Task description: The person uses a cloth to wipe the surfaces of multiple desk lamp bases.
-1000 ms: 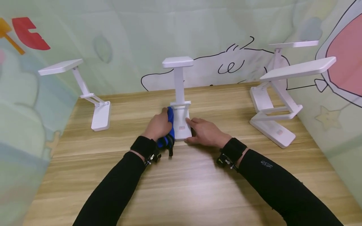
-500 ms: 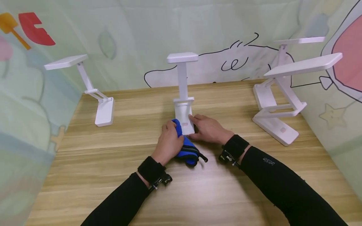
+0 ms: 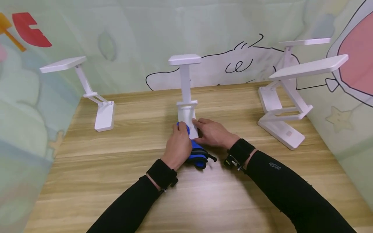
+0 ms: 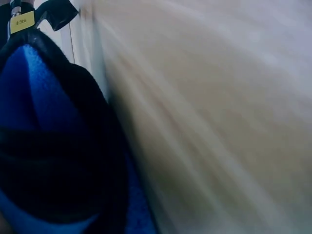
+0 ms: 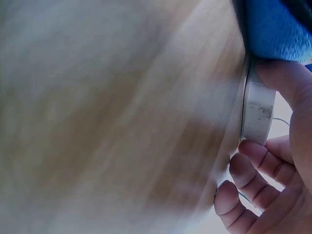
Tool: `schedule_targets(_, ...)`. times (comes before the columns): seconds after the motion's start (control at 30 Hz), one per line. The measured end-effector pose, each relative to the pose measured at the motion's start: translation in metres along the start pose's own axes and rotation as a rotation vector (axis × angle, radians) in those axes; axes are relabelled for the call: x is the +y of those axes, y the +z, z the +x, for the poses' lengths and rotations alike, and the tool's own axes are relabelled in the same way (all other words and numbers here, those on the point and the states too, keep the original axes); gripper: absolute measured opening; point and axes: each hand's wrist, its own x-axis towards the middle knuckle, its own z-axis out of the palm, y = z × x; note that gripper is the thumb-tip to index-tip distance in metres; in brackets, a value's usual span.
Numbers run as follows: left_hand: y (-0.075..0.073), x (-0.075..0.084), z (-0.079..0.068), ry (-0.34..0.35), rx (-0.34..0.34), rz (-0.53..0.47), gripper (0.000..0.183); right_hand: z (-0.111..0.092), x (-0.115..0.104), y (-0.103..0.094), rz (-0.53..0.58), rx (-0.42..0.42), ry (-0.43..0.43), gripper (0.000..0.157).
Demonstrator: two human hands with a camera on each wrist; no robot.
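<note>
My left grip [image 3: 179, 145] pinches blue cloth [image 3: 198, 151] at the foot of a white lamp [image 3: 185, 84]; my right grip [image 3: 214, 133] holds its base [image 3: 187, 116]. Counter [image 3: 140, 129]: 3 more lamps [image 3: 104, 117].

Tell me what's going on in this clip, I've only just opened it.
A person is busy with the middle lamp. Their left hand grips a blue cloth with black trim at the near end of its base, while their right hand holds that base by its right side. The lamp stands upright on the wooden table. Three more white lamps stand apart from the hands: one on the left and two on the right.
</note>
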Motion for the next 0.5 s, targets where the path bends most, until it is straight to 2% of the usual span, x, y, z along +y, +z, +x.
schedule_targets(0.17, -0.012, -0.012, 0.0, 0.004, -0.043, 0.013, 0.04, 0.003, -0.002, -0.002, 0.005, -0.016, 0.014, 0.085)
schedule_targets(0.27, -0.018, -0.024, 0.004, -0.004, -0.043, 0.033, 0.037, 0.002, -0.003, -0.003, 0.005, -0.034, 0.037, 0.087)
schedule_targets(0.4, -0.025, -0.043, 0.014, -0.048, -0.024, 0.053, 0.026, 0.001, -0.004, -0.004, 0.02, -0.056, 0.066, 0.09)
schedule_targets(0.5, -0.03, -0.053, 0.02, -0.082, -0.037, 0.027, 0.023, 0.0, -0.006, -0.003, 0.043, -0.062, 0.088, 0.092)
